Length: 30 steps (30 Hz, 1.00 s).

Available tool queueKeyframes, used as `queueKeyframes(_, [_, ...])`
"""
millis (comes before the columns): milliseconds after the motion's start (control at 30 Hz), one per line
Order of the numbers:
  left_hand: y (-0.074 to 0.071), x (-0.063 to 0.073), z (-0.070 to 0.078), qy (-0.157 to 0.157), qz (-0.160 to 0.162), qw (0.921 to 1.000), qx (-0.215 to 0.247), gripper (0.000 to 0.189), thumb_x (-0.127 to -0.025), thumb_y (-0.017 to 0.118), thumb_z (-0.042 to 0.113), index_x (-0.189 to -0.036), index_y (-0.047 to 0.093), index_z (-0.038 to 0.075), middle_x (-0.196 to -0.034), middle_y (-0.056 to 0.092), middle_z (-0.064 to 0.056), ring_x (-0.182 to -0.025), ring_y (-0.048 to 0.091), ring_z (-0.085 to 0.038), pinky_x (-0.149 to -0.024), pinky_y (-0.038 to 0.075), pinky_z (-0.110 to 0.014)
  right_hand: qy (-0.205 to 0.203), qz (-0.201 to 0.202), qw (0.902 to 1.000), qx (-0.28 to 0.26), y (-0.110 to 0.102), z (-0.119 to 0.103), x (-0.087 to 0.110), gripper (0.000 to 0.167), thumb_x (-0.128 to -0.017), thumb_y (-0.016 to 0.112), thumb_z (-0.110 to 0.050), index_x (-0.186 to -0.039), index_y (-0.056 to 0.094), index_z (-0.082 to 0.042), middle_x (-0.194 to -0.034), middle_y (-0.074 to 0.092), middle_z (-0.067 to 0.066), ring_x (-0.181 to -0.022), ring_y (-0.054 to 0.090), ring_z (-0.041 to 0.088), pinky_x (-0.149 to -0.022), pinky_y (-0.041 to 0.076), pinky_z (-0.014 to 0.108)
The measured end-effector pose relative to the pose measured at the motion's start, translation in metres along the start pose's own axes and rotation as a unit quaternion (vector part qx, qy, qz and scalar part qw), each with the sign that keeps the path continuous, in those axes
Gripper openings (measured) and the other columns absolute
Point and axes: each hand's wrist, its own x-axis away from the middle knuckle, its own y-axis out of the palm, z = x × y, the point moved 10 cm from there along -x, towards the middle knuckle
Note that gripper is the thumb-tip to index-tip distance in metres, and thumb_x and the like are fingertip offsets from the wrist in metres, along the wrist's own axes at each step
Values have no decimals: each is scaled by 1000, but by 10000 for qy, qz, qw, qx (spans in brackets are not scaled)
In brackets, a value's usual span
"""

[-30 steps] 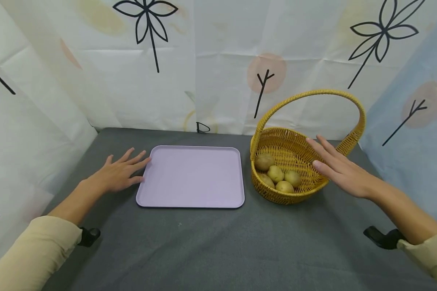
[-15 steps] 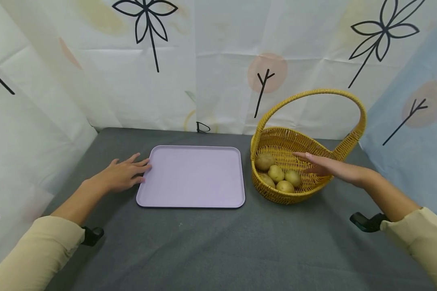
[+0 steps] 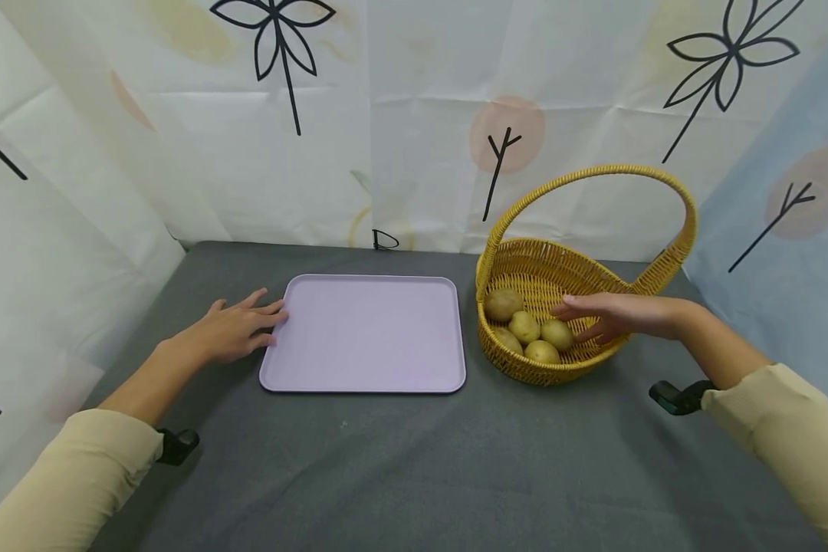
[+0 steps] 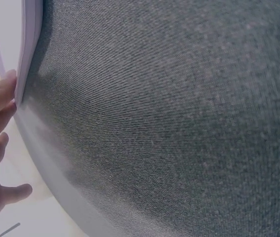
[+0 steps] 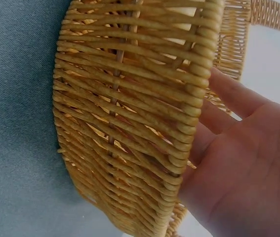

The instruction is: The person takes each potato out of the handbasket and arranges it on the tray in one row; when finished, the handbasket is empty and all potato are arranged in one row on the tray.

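The left wrist view cuts off the tray (image 4: 30, 24).

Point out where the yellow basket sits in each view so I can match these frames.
Head: the basket stands right of centre, the right hand partly inside it.
Left wrist: not in the picture.
Right wrist: its woven wall fills the middle, top edge to bottom.
Shared landmark: the grey cloth, low in the head view, over most of the left wrist view, along the right wrist view's left side.

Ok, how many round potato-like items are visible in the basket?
5, all inside the basket: back one, middle one, right one, left one, front one. More may be hidden.
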Motion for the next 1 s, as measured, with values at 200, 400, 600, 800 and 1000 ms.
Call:
queueKeyframes(200, [0, -1, 1, -30, -35, 10000, 31, 54, -98, 63, 30, -145, 52, 6, -154, 40, -18, -145, 21, -49, -96, 18, -82, 176, -27, 9997, -136, -5, 3, -9, 74, -105, 20, -57, -160, 16, -8, -165, 7, 20, -142, 33, 47, -112, 25, 62])
queueKeyframes(400, [0, -1, 1, -60, -53, 9999, 66, 54, -98, 63, 30, -146, 51, 7, -154, 39, -19, -145, 20, -49, -96, 18, -82, 322, -12, 9992, -220, -12, 7, -17, 74, -105, 24, -57, -159, 22, -7, -165, 7, 22, -137, 42, 45, -111, 30, 59])
queueKeyframes(600, [0, -1, 0, -83, -65, 9999, 96, 54, -98, 63, 29, -146, 50, 6, -155, 38, -18, -146, 19, -48, -97, 17, -82, 17, -145, 9998, -145, -16, 6, -25, 64, -106, 43, -33, -157, 22, 1, -162, 12, 28, -134, 47, 39, -109, 37, 51])
queueKeyframes(800, [0, 0, -1, -152, -23, 9997, 209, 54, -97, 64, 26, -146, 50, 6, -155, 38, -17, -147, 18, -47, -98, 15, -81, -145, -159, 9979, 610, -17, 7, -29, 68, -101, 57, -24, -157, 25, -1, -159, 22, 27, -139, 39, 36, -107, 41, 47])
queueKeyframes(1000, [-1, 0, 1, -139, -12, 9996, 244, 55, -97, 64, 27, -146, 51, 5, -155, 39, -18, -146, 19, -48, -98, 15, -82, -156, -106, 9891, 1459, -18, 1, -32, 67, -100, 60, -27, -156, 30, -5, -158, 23, 29, -144, 26, 45, -109, 34, 56])
